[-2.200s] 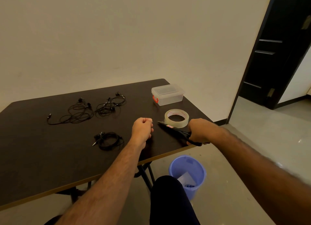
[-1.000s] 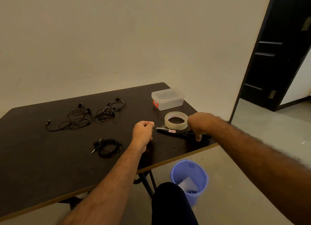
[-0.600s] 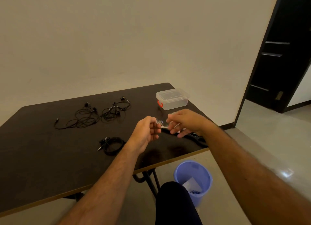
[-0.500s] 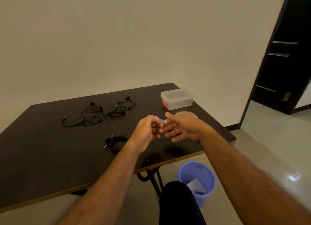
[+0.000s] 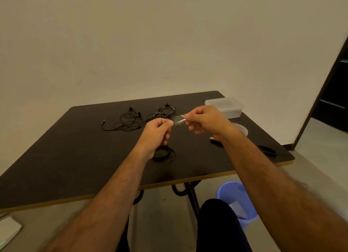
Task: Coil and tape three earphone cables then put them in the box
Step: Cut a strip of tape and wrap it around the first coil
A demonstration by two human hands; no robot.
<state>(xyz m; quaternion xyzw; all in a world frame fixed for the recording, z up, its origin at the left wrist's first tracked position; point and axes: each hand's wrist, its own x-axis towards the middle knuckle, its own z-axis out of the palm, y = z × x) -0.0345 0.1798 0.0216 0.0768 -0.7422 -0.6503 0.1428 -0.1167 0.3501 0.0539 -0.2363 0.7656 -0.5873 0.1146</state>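
Since the earlier frames the right hand (image 5: 205, 120) has left the scissors and risen to meet the left hand (image 5: 157, 131), and both now hold a strip of tape (image 5: 178, 120) in the air above the tabletop (image 5: 75, 148); the view has also swung so the things sit further right.

Head view: the strip is short, clear and glossy, its long axis running nearly level from left to right, a little higher at the right end. The left grip pinches its left end between thumb and forefinger, the other fingers curled in; the right grip pinches the right end the same way, its lower fingers loosely curled beneath.

Three black earphone cables lie on the dark matte tabletop. Two are loose tangles side by side at the far side: the left tangle (image 5: 125, 120) with a plug trailing left, and the right tangle (image 5: 163, 111) partly behind the hands. The third, a coiled cable (image 5: 165, 153), lies in a round loop just below the left wrist.

One clear plastic box (image 5: 226, 107), rectangular with its lid on, stands at the far right corner. Near it, one tape roll (image 5: 241, 129) lies flat, half hidden by the right wrist. The black scissors (image 5: 267, 151) lie near the right edge, mostly hidden by the forearm. A blue bin (image 5: 235, 195) stands on the floor below.
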